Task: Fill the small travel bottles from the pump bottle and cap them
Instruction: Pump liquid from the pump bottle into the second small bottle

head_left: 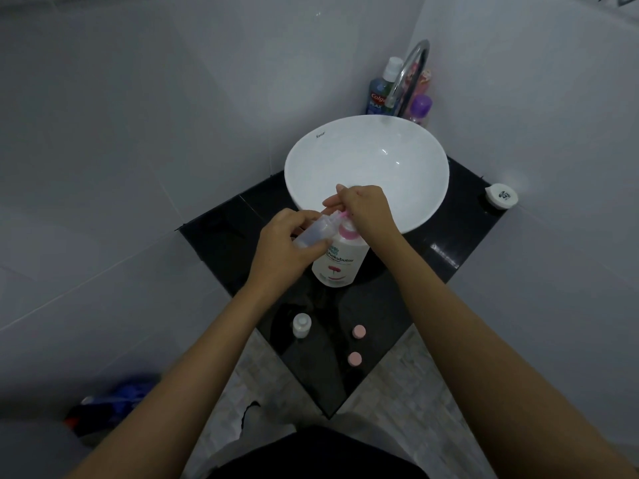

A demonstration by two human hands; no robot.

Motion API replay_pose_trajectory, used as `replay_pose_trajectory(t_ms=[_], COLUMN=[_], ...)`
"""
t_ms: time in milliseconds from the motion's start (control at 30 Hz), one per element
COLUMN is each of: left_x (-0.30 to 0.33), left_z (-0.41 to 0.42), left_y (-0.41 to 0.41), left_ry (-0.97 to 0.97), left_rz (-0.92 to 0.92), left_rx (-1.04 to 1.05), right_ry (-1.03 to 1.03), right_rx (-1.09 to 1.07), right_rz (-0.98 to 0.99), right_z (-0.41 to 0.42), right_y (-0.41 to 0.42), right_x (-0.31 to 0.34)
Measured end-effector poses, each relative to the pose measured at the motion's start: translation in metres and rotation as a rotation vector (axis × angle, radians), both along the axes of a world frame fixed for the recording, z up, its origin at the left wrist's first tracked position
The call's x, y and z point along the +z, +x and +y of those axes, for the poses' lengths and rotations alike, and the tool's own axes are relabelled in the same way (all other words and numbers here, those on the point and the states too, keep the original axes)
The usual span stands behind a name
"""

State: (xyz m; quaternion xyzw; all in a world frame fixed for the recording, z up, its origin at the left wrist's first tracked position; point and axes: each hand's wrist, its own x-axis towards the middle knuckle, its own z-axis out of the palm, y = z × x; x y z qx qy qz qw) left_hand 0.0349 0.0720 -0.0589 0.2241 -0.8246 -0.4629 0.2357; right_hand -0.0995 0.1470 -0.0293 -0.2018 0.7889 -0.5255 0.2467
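A white pump bottle (pixel 340 262) with a pink collar stands on the black counter (pixel 221 233) in front of the basin. My right hand (pixel 363 210) rests on its pink pump head, palm down. My left hand (pixel 285 252) holds a clear small travel bottle (pixel 316 231) tilted, its open mouth up against the pump's spout. A second small travel bottle (pixel 301 324) stands upright and uncapped nearer to me. Two pink caps (pixel 359 331) (pixel 354 358) lie on the counter to its right.
A white round basin (pixel 366 160) sits behind the pump bottle, with a chrome tap (pixel 406 72) over it. Several toiletry bottles (pixel 380 91) stand in the back corner. A white round holder (pixel 502 196) is fixed at the right wall. Tiled walls close in on both sides.
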Motion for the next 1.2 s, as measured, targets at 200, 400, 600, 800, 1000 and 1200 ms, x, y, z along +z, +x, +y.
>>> replay_pose_trajectory(t_ms=[200,400,600,800,1000,1200], left_x=[-0.004,-0.004,0.009,0.005,-0.003,0.005], left_z=[-0.004,-0.004,-0.006,-0.004,-0.006,-0.007], left_y=[-0.002,0.001,0.001,0.001,0.002,0.004], left_ry=[-0.024,0.035,0.058,0.066,0.127,0.186], left_rz=[-0.040,-0.045,-0.017,-0.019,-0.074,-0.025], left_rx=[-0.005,-0.020,-0.033,-0.023,-0.049,-0.065], right_ry=[0.071,0.115,-0.034,0.028,0.076,0.118], right_rx=[0.028,0.077,0.013,0.032,0.026,0.126], right_rz=[0.059,0.093,0.002,0.056,0.057,-0.013], right_z=[-0.002,0.001,-0.004,-0.002,0.000,0.001], right_y=[0.001,0.000,-0.006,-0.001,0.005,-0.004], right_x=[-0.007,-0.011,0.006,-0.006,-0.016,0.011])
